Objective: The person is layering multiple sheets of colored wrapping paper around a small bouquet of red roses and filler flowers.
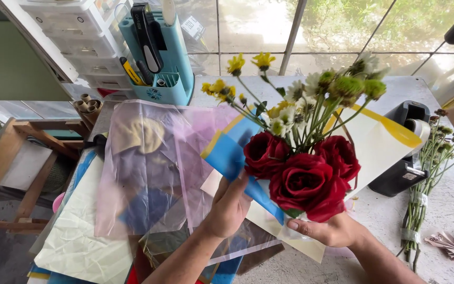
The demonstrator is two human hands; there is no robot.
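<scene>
A cluttered table (447, 210) is seen from above, and the bouquet (303, 158) held over its middle is taken as the landmark. Left of the bouquet, sheets of pink film (148, 163) are spread over paper. Behind and left of it stands a blue tool holder (166, 63). Right of it a black tape dispenser (403, 152) sits, and further right a bundle of stems (426, 179) lies on the table.

The bouquet is made up of three red roses (306, 179) low down, with yellow and white daisies (290, 105) fanning up and away from the person. Its long axis runs from the stem end, nearest the person, up toward the window, leaning slightly right. It is wrapped partly in blue paper (232, 152) on its left side and cream paper (374, 142) on its right.

The right hand (327, 231) is clamped around the stem end, just below the roses. The left hand (229, 208) is pressed against the blue paper on the bouquet's left side, fingers closed over its edge. The two hands are held close together but not touching, one on each side of the stems, the right slightly lower.
</scene>
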